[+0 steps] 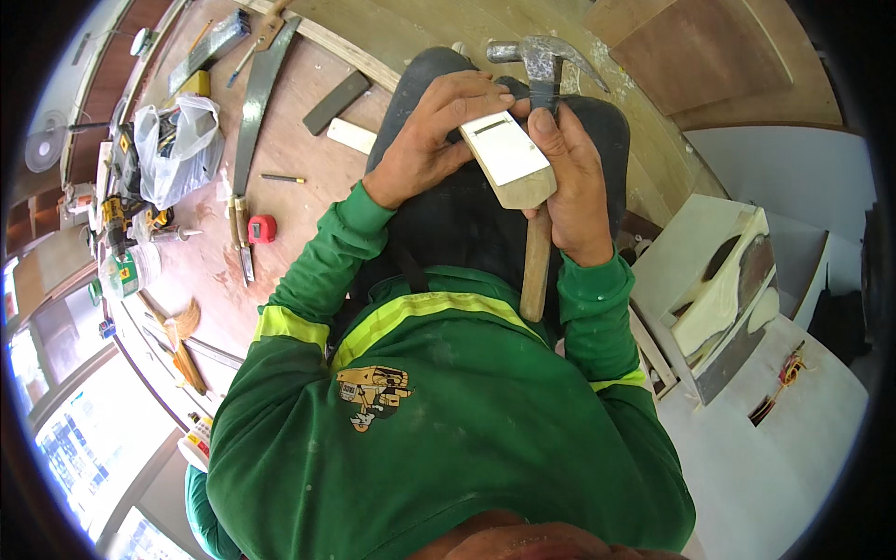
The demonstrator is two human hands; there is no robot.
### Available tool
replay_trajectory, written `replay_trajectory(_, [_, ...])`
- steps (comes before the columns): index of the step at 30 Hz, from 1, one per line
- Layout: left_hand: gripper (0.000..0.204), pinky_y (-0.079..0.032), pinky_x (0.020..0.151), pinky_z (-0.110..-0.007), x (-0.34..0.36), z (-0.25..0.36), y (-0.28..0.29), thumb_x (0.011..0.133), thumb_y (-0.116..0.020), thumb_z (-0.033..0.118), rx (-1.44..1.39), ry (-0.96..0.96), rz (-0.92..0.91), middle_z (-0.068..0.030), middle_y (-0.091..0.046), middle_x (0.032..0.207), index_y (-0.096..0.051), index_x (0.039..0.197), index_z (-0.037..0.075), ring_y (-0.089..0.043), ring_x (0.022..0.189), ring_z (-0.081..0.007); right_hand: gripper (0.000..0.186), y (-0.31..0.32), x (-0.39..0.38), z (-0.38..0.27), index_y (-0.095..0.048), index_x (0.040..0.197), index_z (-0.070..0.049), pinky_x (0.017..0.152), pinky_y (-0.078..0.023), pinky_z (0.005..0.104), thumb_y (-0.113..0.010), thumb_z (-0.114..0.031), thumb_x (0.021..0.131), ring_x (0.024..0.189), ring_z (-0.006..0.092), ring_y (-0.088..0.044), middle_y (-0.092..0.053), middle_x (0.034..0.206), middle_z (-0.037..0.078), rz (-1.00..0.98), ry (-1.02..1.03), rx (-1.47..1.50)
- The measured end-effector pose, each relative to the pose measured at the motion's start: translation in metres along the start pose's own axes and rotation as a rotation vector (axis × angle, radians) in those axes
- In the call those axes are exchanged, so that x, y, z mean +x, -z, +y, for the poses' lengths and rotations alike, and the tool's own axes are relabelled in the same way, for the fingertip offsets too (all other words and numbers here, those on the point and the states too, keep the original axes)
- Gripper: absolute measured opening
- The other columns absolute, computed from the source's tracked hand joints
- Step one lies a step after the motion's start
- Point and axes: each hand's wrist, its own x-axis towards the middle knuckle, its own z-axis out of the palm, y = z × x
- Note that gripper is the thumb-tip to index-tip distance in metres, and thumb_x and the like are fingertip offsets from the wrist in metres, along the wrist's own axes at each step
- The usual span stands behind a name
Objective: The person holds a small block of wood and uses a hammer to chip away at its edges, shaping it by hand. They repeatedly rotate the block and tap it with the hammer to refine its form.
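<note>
A small wooden piece with a white face (pixel 506 151) and a dark narrow slot is held over my lap. My left hand (pixel 434 131) grips its upper left, fingers curled over the top edge. My right hand (pixel 567 177) is closed at its right side with the thumb along the edge, also holding a claw hammer (pixel 541 58) behind the piece. The hammer's metal head sticks out above my fingers and its wooden handle (pixel 535 280) hangs down below the piece.
On the wooden bench to my left lie a handsaw (pixel 254 121), chisels (pixel 243 243), a red tape measure (pixel 262 229), a dark block (pixel 334 103), a plastic bag (pixel 173 149) and a yellow drill (pixel 117 219). At right stand a white box-like wooden construction (pixel 700 243) and brown boards (pixel 695 56).
</note>
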Motion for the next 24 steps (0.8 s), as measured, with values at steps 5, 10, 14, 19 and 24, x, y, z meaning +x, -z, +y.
replay_trajectory(5, [0.068,-0.043,0.121,-0.05,-0.005,-0.015,-0.005,0.083,-0.08,-0.003,0.017,0.008,-0.025,-0.0132,-0.061,0.146,-0.062,0.148,0.01,-0.053,0.142,-0.0396,0.042,0.005,0.003,0.011,-0.062,0.122,-0.004,0.042,-0.041,0.0216,-0.063,-0.044,0.111,0.05,0.005,-0.053,-0.063,0.079,0.0,0.038,-0.071,-0.018])
replay_trajectory(10, [0.052,-0.047,0.116,-0.042,-0.007,-0.009,-0.006,0.103,-0.07,0.019,-0.184,0.238,-0.101,-0.0181,-0.064,0.142,-0.057,0.15,0.003,-0.062,0.134,-0.0359,0.037,0.003,0.013,0.012,-0.06,0.126,-0.003,0.043,-0.04,0.0217,-0.059,-0.038,0.114,0.05,0.0046,-0.048,-0.061,0.081,0.002,0.045,-0.101,0.055])
replay_trajectory(14, [0.054,-0.06,0.09,-0.034,-0.01,0.002,-0.02,0.114,-0.058,0.044,-0.551,0.506,0.136,-0.0074,-0.073,0.111,-0.057,0.146,0.0,-0.073,0.097,-0.0201,0.037,0.007,0.016,-0.001,-0.057,0.136,-0.002,0.048,-0.041,0.0219,-0.055,-0.033,0.116,0.055,0.0043,-0.045,-0.058,0.084,0.002,-0.003,0.085,-0.011])
replay_trajectory(19, [0.081,-0.065,0.074,-0.04,0.009,0.025,0.001,0.11,-0.028,0.075,-1.027,0.782,0.327,-0.01,-0.068,0.101,-0.054,0.138,0.003,-0.072,0.083,-0.0198,0.032,0.033,-0.01,-0.018,-0.063,0.132,0.001,0.062,-0.05,0.033,-0.058,-0.024,0.113,0.07,0.0155,-0.059,-0.067,0.095,0.008,-0.046,0.369,-0.501])
replay_trajectory(24, [0.082,-0.064,0.072,-0.038,0.032,0.048,0.006,0.112,-0.027,0.072,-1.052,0.946,0.394,-0.0101,-0.069,0.104,-0.052,0.148,0.004,-0.07,0.082,-0.0199,0.03,0.04,-0.024,-0.012,-0.066,0.113,0.0,0.069,-0.057,0.0441,-0.071,-0.029,0.104,0.078,0.0409,-0.068,-0.067,0.091,0.016,-0.071,0.79,-1.038])
